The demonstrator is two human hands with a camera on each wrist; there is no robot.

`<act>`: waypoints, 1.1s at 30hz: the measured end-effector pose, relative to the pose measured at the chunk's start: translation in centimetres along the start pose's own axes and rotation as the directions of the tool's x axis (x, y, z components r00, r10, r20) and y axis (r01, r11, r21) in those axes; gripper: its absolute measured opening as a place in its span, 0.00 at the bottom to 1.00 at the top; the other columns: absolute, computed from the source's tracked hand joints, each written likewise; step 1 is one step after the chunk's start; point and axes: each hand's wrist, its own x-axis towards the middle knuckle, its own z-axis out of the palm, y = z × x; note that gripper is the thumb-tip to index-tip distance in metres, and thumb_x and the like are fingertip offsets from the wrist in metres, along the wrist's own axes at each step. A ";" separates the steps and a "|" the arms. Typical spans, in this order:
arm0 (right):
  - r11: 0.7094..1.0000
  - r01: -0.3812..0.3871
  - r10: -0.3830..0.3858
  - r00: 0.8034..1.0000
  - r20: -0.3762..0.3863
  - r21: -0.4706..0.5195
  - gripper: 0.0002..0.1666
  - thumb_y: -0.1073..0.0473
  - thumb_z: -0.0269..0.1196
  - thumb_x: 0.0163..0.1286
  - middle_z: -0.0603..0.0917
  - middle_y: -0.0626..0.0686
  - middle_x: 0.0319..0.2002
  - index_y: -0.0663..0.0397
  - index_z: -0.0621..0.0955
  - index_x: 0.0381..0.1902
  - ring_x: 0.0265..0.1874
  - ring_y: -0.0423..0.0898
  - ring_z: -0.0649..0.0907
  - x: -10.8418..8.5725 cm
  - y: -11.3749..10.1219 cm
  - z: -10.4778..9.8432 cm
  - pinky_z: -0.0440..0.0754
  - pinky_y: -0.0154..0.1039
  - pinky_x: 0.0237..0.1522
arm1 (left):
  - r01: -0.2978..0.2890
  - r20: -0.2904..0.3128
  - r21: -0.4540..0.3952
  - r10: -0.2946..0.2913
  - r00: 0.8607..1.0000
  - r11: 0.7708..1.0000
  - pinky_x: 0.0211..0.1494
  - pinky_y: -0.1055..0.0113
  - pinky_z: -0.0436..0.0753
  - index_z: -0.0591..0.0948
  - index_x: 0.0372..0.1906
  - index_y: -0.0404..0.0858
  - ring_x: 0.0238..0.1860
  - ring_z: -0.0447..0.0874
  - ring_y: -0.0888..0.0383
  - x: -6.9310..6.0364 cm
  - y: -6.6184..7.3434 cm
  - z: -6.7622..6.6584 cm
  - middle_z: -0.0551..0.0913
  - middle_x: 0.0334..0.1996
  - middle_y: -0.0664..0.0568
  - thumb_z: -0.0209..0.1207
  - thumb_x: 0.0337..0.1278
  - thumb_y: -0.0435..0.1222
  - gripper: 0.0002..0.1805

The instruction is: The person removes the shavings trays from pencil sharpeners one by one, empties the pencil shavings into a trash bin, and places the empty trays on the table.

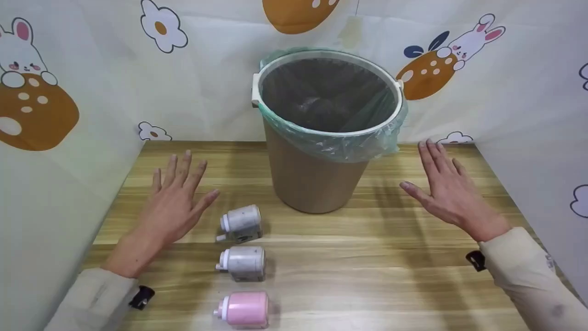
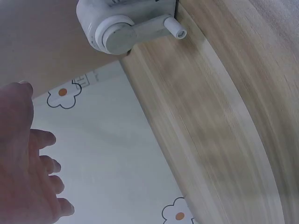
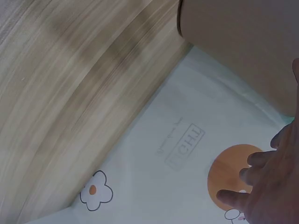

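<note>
Lined bin (image 1: 314, 179) near the tabletop (image 1: 349, 266)'s back edge, left hand (image 1: 172, 202) spread and free left of it, right hand (image 1: 452, 195) likewise right, three bottles (image 1: 247, 263) front-left, wood stretching wide front-right.

**First inspector:** What do we record of the surroundings?

**Second inspector:** We note pale sheeting on three sides: a back wall (image 1: 211, 101), a left wall (image 1: 59, 197) and a right wall (image 1: 528, 138). We find printed rabbits (image 1: 23, 57), brown spotted shapes (image 1: 39, 115), outlined flowers (image 1: 160, 27) and faint boxed lettering (image 3: 186, 145).

**First inspector:** And below?

**Second inspector:** We observe a wood-grain surface (image 1: 330, 257) meeting the back wall. We log soft shadows (image 1: 406, 220) and a pale sheen towards its near side.
</note>
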 end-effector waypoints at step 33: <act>0.991 0.135 -0.135 0.981 -0.137 -0.010 0.56 0.37 0.61 0.69 0.56 0.63 0.79 0.56 0.48 0.81 0.78 0.63 0.54 -1.9 -2.7 1.6 0.52 0.69 0.73 | -0.123 0.058 -0.056 0.126 0.990 0.991 0.79 0.36 0.43 0.45 0.81 0.44 0.81 0.38 0.38 -1.6 2.4 1.7 0.36 0.82 0.42 0.48 0.71 0.61 0.46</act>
